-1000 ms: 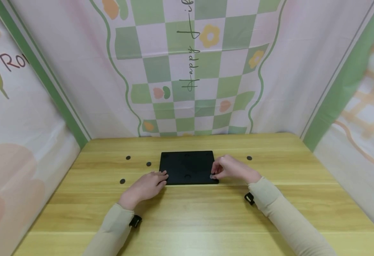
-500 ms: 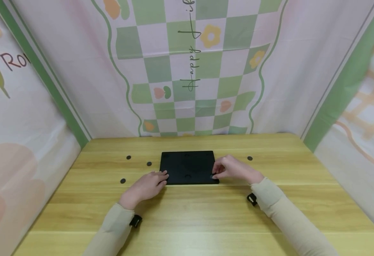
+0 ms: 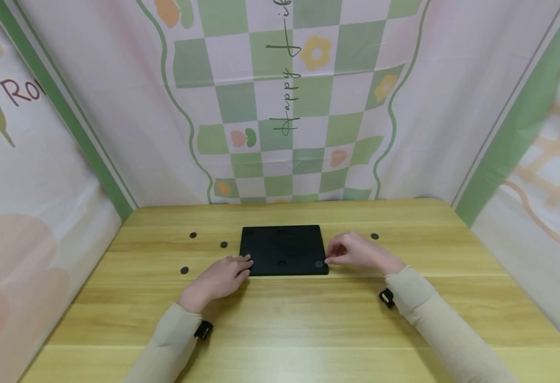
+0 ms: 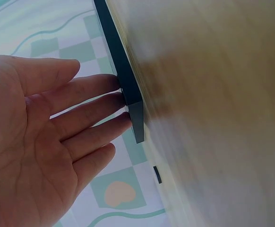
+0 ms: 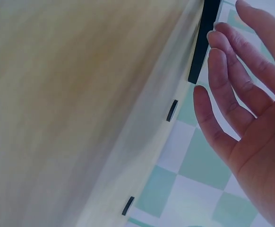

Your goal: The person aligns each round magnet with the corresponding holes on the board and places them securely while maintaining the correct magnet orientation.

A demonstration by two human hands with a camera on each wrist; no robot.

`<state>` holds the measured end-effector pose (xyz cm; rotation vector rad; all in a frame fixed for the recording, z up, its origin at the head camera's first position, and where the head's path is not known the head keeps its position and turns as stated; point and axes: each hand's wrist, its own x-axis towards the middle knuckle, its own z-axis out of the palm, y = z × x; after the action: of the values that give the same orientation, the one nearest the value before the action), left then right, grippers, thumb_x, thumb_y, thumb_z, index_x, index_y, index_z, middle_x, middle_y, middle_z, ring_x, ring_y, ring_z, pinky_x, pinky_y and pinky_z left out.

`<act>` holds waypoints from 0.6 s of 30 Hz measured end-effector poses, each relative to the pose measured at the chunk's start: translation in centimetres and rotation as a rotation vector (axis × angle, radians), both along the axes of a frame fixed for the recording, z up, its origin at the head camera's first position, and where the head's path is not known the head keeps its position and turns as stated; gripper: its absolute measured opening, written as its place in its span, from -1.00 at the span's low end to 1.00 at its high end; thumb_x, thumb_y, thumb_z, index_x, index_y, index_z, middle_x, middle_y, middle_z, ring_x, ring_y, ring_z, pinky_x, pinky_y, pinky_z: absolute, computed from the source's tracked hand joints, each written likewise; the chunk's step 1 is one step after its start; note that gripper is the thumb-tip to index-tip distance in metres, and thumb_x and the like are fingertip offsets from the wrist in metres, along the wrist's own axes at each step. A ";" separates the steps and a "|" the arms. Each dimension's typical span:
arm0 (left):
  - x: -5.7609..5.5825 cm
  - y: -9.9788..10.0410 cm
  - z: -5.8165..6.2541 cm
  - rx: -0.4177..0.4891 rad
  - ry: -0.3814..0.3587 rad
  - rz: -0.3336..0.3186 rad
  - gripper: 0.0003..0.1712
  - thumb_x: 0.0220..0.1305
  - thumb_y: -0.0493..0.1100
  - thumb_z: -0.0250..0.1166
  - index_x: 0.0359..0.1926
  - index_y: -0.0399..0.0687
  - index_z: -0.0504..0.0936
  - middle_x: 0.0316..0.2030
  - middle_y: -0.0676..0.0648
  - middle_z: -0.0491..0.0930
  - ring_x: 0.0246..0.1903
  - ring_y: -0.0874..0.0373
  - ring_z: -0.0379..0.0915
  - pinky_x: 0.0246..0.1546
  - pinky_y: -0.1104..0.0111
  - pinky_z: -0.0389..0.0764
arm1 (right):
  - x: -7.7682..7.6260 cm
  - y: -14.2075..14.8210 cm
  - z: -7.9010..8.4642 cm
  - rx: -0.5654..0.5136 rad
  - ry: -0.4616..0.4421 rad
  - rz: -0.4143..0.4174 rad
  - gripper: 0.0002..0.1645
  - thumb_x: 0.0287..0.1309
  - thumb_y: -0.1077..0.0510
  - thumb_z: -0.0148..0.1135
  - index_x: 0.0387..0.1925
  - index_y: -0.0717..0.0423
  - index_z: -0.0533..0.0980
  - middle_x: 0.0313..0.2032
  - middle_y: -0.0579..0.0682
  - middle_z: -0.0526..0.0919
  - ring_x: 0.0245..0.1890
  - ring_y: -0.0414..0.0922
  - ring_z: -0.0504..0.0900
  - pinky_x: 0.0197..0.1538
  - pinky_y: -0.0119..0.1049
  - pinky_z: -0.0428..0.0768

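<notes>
Left hand (image 3: pixel 219 277), fingers extended, rests on the near-left corner of a black board (image 3: pixel 284 247) flat on the table (image 3: pixel 280 319), probably steadying it, while the loosely bent, apparently empty right hand (image 3: pixel 358 251) sits beside the near-right corner's dark disc (image 3: pixel 319 264), four loose discs (image 3: pixel 224 244) lying within reach.

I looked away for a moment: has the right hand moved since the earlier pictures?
Yes; judged by the black panel in the head view, the right hand has moved rightward.
</notes>
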<state>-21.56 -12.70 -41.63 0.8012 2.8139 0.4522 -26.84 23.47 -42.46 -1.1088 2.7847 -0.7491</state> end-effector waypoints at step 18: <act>0.0 0.0 0.0 -0.001 -0.007 0.006 -0.53 0.47 -0.06 -0.03 0.29 -0.13 0.42 0.34 -0.11 0.31 0.35 -0.04 0.19 0.38 0.07 0.18 | 0.0 2.1 0.0 0.052 -0.023 -0.055 -0.93 0.12 0.03 0.34 -0.40 -0.11 0.64 -0.45 -0.26 0.64 -0.46 -0.35 0.54 -0.34 -0.45 0.57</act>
<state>-21.58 -12.67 -41.66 0.7891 2.8111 0.4542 -26.87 25.58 -42.45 -1.0119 2.8091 -0.6852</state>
